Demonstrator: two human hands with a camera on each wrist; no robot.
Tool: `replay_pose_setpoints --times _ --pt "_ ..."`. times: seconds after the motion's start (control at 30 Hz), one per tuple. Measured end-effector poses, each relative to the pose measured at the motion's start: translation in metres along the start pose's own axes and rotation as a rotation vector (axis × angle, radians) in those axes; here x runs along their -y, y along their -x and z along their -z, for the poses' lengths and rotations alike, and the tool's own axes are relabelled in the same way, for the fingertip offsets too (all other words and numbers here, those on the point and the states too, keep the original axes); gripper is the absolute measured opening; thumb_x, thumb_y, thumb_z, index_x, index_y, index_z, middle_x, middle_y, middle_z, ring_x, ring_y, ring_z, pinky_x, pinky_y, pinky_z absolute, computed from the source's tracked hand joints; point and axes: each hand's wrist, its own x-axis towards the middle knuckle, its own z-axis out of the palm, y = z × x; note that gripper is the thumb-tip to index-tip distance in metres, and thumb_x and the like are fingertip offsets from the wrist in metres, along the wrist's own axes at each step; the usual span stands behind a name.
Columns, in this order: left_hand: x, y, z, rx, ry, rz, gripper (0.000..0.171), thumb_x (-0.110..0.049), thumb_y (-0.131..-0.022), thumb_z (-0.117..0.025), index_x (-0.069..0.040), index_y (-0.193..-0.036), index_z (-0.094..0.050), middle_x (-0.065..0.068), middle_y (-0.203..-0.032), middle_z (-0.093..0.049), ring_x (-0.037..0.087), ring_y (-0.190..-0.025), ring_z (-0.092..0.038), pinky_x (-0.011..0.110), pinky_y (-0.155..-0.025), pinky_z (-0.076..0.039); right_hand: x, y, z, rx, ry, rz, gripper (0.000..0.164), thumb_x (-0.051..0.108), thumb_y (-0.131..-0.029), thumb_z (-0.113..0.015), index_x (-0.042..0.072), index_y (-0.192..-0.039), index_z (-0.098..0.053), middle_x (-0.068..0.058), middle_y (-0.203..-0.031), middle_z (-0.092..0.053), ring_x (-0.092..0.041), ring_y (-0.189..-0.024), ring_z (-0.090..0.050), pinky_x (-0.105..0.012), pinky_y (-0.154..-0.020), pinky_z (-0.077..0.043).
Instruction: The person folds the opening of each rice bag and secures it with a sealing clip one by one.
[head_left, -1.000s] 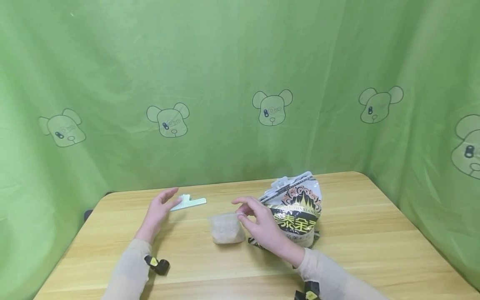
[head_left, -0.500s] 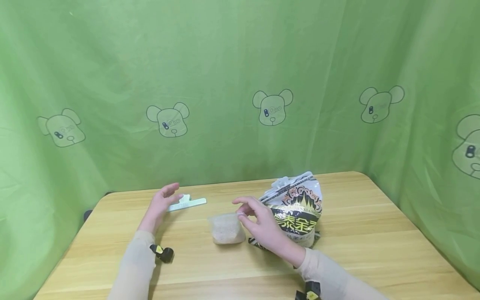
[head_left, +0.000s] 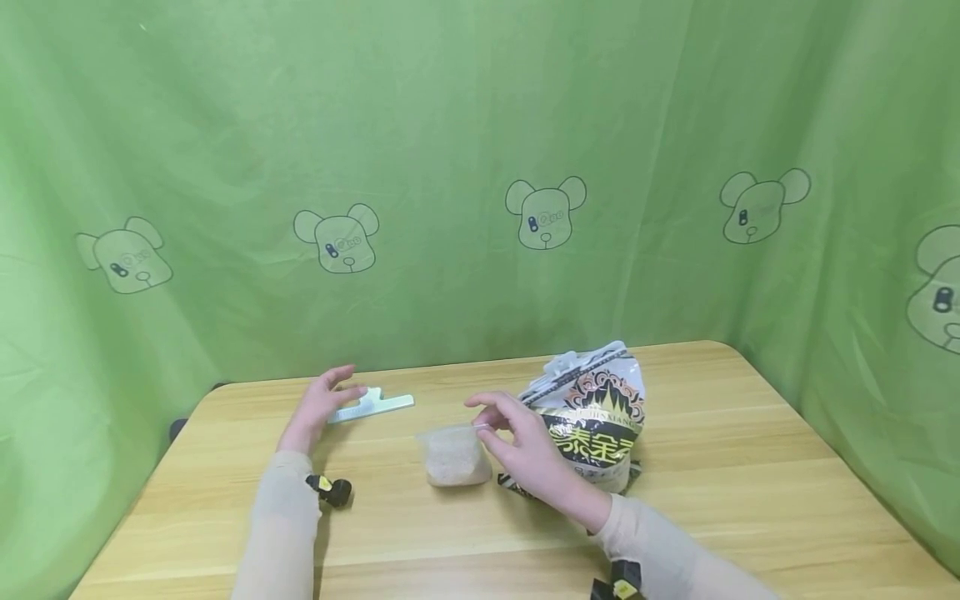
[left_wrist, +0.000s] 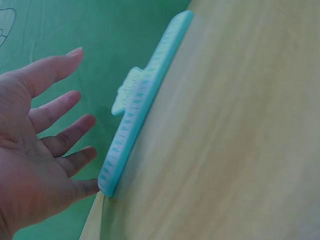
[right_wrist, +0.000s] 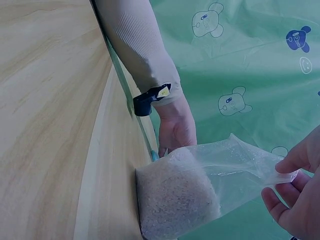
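A clear plastic bag of rice (head_left: 456,462) stands upright on the table, its lower part filled with white grains (right_wrist: 172,197). My right hand (head_left: 528,454) pinches the bag's top edge between thumb and fingers, drawing the film up taut. At the left lies a pale turquoise bag clip (head_left: 378,403) with a long ruler-marked bar (left_wrist: 142,107). Beside it is my left hand (head_left: 318,408), fingers spread and holding nothing. In the left wrist view the little finger is at the clip's near end; whether it touches cannot be told.
A large printed rice bag (head_left: 600,425), its folded top held by a light clip (head_left: 562,364), stands right behind my right hand. The wooden table (head_left: 420,542) ends at a green curtain (head_left: 450,292) along the back and sides.
My left hand and forearm have shifted slightly forward, the forearm also to the right, baring more of the clip's left end. My right hand and the small rice bag have stayed in place.
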Motion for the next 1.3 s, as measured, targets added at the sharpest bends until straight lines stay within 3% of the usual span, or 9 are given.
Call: replay_pose_setpoints --times 0.2,0.37,0.7,0.97,1.3 --pt "0.006 -0.001 -0.007 0.039 -0.053 0.013 0.069 -0.023 -0.089 -0.069 -0.005 -0.148 -0.037 0.02 -0.155 -0.034 0.04 -0.142 -0.031 0.053 -0.119 -0.024 0.0 0.0 0.0 0.0 -0.003 0.012 0.036 -0.005 -0.086 -0.064 0.009 -0.12 -0.062 -0.006 -0.094 -0.066 -0.016 -0.087 -0.064 -0.03 -0.088 -0.056" --pt "0.012 -0.002 -0.01 0.015 -0.054 0.013 0.064 -0.015 -0.088 -0.069 -0.002 -0.145 -0.041 0.022 -0.149 -0.042 0.039 -0.137 -0.039 0.051 -0.118 -0.028 -0.001 0.0 -0.001 0.0 -0.001 0.014 0.036 -0.005 -0.086 -0.064 0.007 -0.12 -0.062 -0.006 -0.094 -0.066 -0.016 -0.087 -0.065 -0.029 -0.088 -0.056" --pt "0.015 0.0 -0.012 -0.018 -0.048 0.037 0.055 -0.006 -0.087 -0.066 -0.001 -0.139 -0.049 0.022 -0.149 -0.043 0.038 -0.137 -0.038 0.054 -0.118 -0.024 0.0 0.0 -0.001 -0.002 -0.004 0.016 0.035 -0.005 -0.087 -0.063 0.005 -0.12 -0.062 -0.006 -0.094 -0.066 -0.014 -0.087 -0.064 -0.03 -0.088 -0.056" --pt "0.015 0.001 -0.013 -0.042 -0.093 0.04 0.054 0.0 -0.085 -0.064 -0.002 -0.138 -0.05 0.024 -0.145 -0.046 0.039 -0.13 -0.044 0.053 -0.113 -0.031 -0.001 0.001 -0.001 -0.008 -0.003 0.021 0.035 -0.005 -0.086 -0.064 0.006 -0.119 -0.062 -0.006 -0.094 -0.067 -0.015 -0.087 -0.065 -0.03 -0.088 -0.057" --pt "0.015 0.001 -0.014 -0.063 -0.082 0.062 0.053 0.002 -0.084 -0.065 -0.003 -0.135 -0.053 0.022 -0.14 -0.049 0.035 -0.122 -0.047 0.048 -0.108 -0.038 -0.002 0.0 -0.001 -0.008 -0.003 0.027 0.034 -0.005 -0.086 -0.064 0.006 -0.119 -0.062 -0.006 -0.094 -0.067 -0.018 -0.088 -0.066 -0.029 -0.088 -0.057"
